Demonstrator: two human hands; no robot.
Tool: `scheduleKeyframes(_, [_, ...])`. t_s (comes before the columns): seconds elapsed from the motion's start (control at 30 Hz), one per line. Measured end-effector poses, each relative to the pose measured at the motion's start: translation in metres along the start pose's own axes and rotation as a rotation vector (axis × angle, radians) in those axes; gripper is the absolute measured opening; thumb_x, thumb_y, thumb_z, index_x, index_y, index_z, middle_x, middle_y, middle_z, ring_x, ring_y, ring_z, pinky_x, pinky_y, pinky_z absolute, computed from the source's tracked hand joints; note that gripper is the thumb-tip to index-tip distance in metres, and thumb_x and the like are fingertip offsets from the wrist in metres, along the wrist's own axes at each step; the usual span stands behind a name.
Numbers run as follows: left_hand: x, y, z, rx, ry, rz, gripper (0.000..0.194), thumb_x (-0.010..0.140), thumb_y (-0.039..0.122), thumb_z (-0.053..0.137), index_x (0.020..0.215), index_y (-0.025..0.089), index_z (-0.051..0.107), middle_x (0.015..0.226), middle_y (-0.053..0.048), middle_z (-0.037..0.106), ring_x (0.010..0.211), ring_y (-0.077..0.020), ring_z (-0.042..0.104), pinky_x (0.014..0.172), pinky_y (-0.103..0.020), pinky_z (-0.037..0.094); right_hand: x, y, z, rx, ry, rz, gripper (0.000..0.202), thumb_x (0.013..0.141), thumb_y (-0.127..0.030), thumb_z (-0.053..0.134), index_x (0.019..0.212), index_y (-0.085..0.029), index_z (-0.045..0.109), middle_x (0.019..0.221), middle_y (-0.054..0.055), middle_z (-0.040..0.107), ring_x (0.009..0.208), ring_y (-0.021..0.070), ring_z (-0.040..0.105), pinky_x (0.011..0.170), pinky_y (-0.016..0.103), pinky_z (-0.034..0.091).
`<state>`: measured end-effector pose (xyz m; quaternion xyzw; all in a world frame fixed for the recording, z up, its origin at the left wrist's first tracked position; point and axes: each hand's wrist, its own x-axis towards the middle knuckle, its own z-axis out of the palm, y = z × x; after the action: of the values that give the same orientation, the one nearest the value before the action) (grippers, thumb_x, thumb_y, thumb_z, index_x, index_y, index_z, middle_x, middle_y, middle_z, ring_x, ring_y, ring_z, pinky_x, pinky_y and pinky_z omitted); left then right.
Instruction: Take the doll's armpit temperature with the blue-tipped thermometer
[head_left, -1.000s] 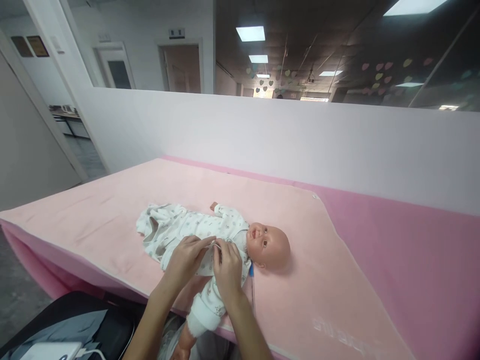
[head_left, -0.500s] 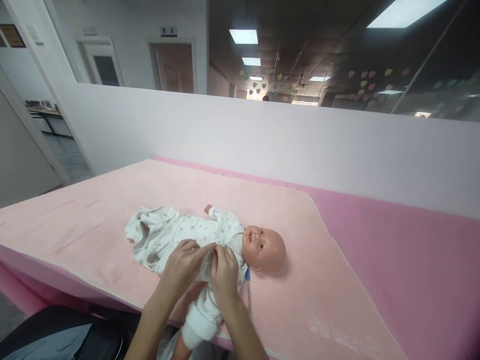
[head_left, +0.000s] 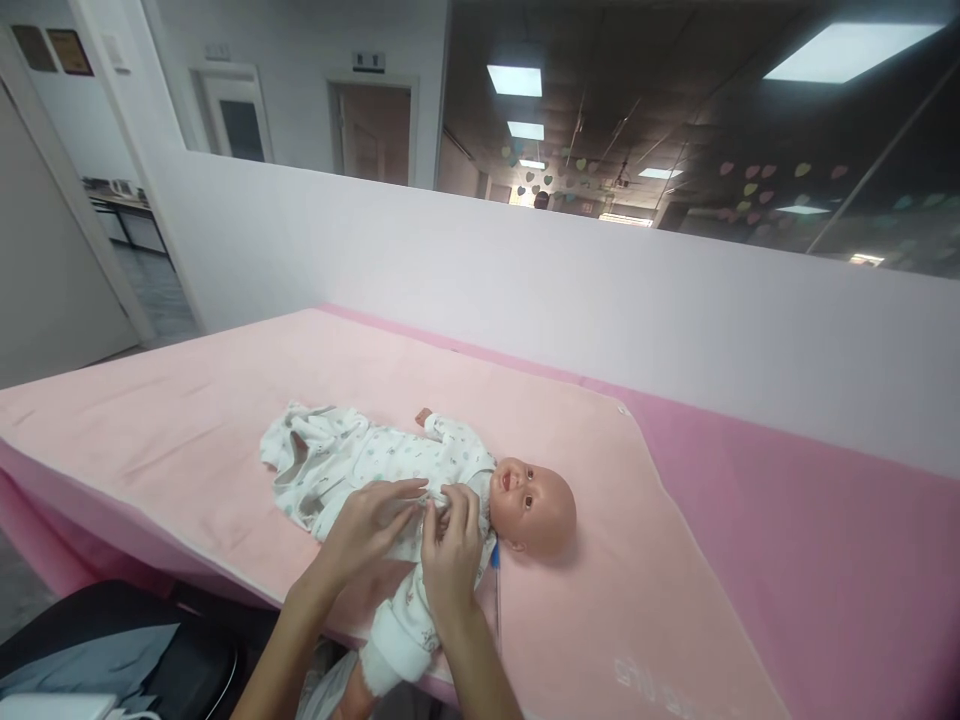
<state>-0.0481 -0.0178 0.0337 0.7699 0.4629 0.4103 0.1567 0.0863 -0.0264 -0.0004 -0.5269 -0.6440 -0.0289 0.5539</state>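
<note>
A baby doll (head_left: pixel 534 508) lies on its back on the pink sheet, its bald head to the right. It wears white patterned clothes (head_left: pixel 401 455), bunched at the left end. My left hand (head_left: pixel 373 525) is over the doll's chest, thumb and fingers bent around the edge of the garment. Close beside it, my right hand (head_left: pixel 451 540) pinches the garment's front below the collar. One doll arm in a white sleeve (head_left: pixel 401 635) hangs toward me over the table edge. The small fastening area between my fingertips is partly hidden.
A pink sheet (head_left: pixel 600 610) covers the table, with a darker pink cloth (head_left: pixel 810 540) at the right. Behind stands a white wall (head_left: pixel 525 270) below dark glass. A black chair (head_left: pixel 127 640) is at the lower left.
My left hand's fingers have spread slightly from the thumb, and my right hand's fingers have lifted and curled. The view has shifted a little to the left.
</note>
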Motion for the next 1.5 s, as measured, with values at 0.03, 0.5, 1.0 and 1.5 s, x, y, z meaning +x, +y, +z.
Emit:
scheduleKeyframes(0.03, [-0.001, 0.0, 0.001, -0.059, -0.013, -0.041, 0.028, 0.083, 0.033, 0.05, 0.108, 0.025, 0.062, 0.103, -0.004, 0.068, 0.092, -0.0197, 0.064, 0.076, -0.029, 0.053, 0.0, -0.001, -0.001, -0.005, 0.007, -0.02, 0.019, 0.089, -0.026, 0.043, 0.101, -0.017, 0.055, 0.098, 0.01, 0.057, 0.081, 0.0167, 0.059, 0.065, 0.027, 0.047])
scheduleKeyframes(0.5, [0.001, 0.003, 0.005, -0.371, -0.034, -0.153, 0.029, 0.086, 0.035, 0.046, 0.109, 0.02, 0.055, 0.097, -0.006, 0.064, 0.086, -0.0189, 0.063, 0.073, -0.031, 0.053, -0.001, -0.003, -0.003, -0.044, -0.088, -0.07, 0.014, 0.087, -0.022, 0.045, 0.083, -0.02, 0.057, 0.085, 0.003, 0.053, 0.075, 0.0141, 0.055, 0.065, 0.026, 0.045])
scheduleKeyframes(1.0, [-0.002, -0.014, -0.004, -0.22, 0.047, -0.165, 0.032, 0.085, 0.041, 0.046, 0.102, 0.019, 0.061, 0.088, -0.006, 0.067, 0.079, -0.0194, 0.062, 0.067, -0.029, 0.051, 0.001, 0.004, -0.002, -0.047, -0.069, -0.003, 0.03, 0.09, -0.022, 0.034, 0.111, -0.017, 0.056, 0.108, 0.01, 0.061, 0.101, 0.0182, 0.056, 0.082, 0.03, 0.047])
scheduleKeyframes(1.5, [-0.018, -0.035, -0.026, 0.029, -0.018, -0.051, 0.03, 0.084, 0.04, 0.048, 0.105, 0.023, 0.06, 0.106, -0.006, 0.064, 0.102, -0.0231, 0.055, 0.089, -0.039, 0.043, 0.001, 0.005, 0.002, -0.311, -0.117, -0.133, 0.035, 0.088, -0.017, 0.034, 0.115, -0.019, 0.056, 0.116, 0.011, 0.058, 0.083, 0.0173, 0.063, 0.06, 0.024, 0.046])
